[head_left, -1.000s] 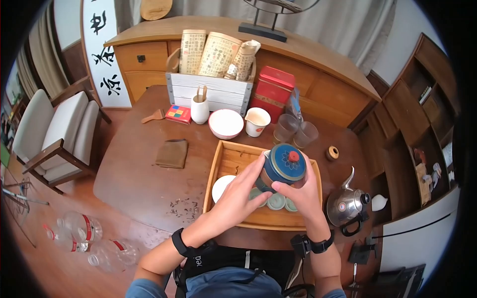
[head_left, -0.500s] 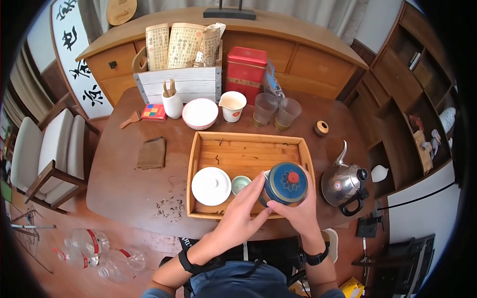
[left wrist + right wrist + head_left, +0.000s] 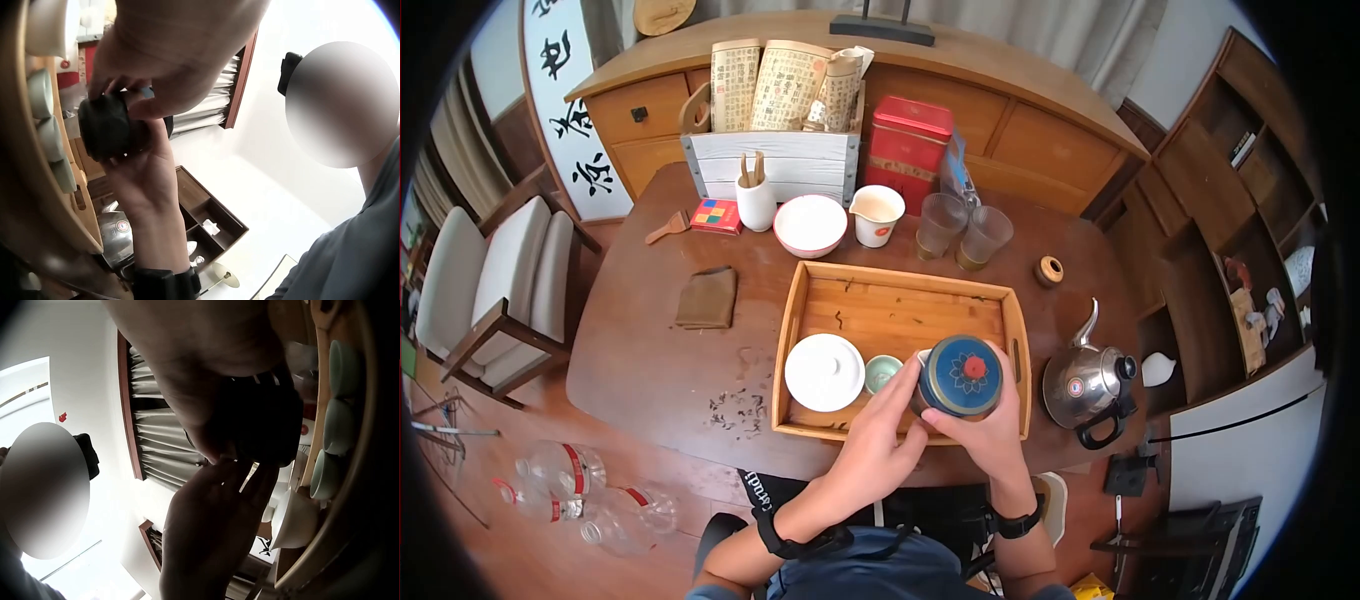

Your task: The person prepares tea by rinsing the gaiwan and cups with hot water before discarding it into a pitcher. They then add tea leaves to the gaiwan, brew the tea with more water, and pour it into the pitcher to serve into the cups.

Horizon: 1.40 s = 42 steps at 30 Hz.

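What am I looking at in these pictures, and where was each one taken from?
There is no machine: the left grip and the right grip are simply someone's bare hands. Together they hold a blue pot above a wooden tray, which stands on a brown table. In the tray are a white lidded dish and small green cups. Behind it stand a white bowl and two glasses; to the right stands a kettle, and to the left lies a brown cloth. The wide picture looks down from the person's head; the two sideways ones come from the left and right wrists.
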Each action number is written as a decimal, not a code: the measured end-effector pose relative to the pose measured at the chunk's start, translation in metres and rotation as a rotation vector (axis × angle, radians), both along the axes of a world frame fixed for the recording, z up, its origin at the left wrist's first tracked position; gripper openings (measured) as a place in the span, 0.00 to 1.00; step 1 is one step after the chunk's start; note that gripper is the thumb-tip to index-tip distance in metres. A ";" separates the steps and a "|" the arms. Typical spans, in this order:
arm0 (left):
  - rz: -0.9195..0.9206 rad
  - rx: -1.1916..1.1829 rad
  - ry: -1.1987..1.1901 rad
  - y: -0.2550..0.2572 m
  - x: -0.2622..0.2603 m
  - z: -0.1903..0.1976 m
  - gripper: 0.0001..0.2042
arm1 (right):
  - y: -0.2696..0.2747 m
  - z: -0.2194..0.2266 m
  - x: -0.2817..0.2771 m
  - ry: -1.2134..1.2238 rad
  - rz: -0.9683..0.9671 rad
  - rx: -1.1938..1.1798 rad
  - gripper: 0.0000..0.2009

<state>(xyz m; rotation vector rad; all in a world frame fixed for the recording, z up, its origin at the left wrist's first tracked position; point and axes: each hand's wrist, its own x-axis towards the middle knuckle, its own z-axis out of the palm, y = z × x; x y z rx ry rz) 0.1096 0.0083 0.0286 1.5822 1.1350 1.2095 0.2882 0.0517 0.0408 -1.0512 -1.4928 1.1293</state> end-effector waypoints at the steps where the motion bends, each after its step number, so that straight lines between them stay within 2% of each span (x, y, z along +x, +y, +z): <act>1: -0.011 -0.007 -0.020 -0.002 0.000 0.003 0.36 | 0.001 0.001 0.005 -0.006 0.020 -0.007 0.48; 6: 0.034 0.077 0.057 0.001 0.002 0.005 0.36 | 0.002 0.000 -0.002 0.060 -0.018 0.004 0.48; 9: 0.029 0.072 0.066 0.000 -0.004 0.010 0.35 | 0.003 -0.004 0.003 0.072 0.026 0.006 0.48; 12: 0.023 0.065 0.068 0.000 -0.005 0.015 0.35 | 0.004 -0.002 -0.001 0.152 0.011 -0.072 0.47; 15: 0.037 0.056 0.087 0.000 -0.005 0.015 0.35 | 0.003 -0.003 -0.004 0.086 0.013 -0.029 0.47; 18: 0.034 0.060 0.077 -0.001 -0.006 0.014 0.35 | 0.005 0.000 0.002 0.161 0.058 -0.092 0.46; 20: 0.045 0.102 0.076 0.002 -0.002 0.013 0.35 | 0.006 -0.002 -0.002 0.127 0.031 -0.059 0.47; 27: 0.015 0.006 0.032 0.003 -0.005 0.016 0.35 | 0.009 -0.003 0.004 0.118 0.037 -0.059 0.47; 30: 0.015 -0.014 0.037 0.005 -0.005 0.018 0.35 | 0.005 0.000 0.000 0.021 0.006 0.031 0.46; 33: 0.003 -0.059 -0.010 0.004 -0.009 0.021 0.35 | 0.011 0.000 0.007 0.067 0.095 -0.025 0.46; 36: 0.034 -0.023 0.019 0.006 -0.008 0.020 0.35 | 0.010 0.002 -0.002 0.042 0.040 -0.005 0.46; 39: 0.039 0.000 0.043 0.007 -0.010 0.016 0.34 | 0.010 0.002 0.003 0.016 0.072 0.011 0.46; 41: -0.004 -0.073 0.002 0.007 -0.012 0.023 0.34 | 0.012 0.001 0.001 0.074 0.069 -0.013 0.47; 42: 0.025 -0.015 0.034 0.008 -0.012 0.021 0.34 | 0.012 0.001 0.001 0.100 0.064 -0.027 0.47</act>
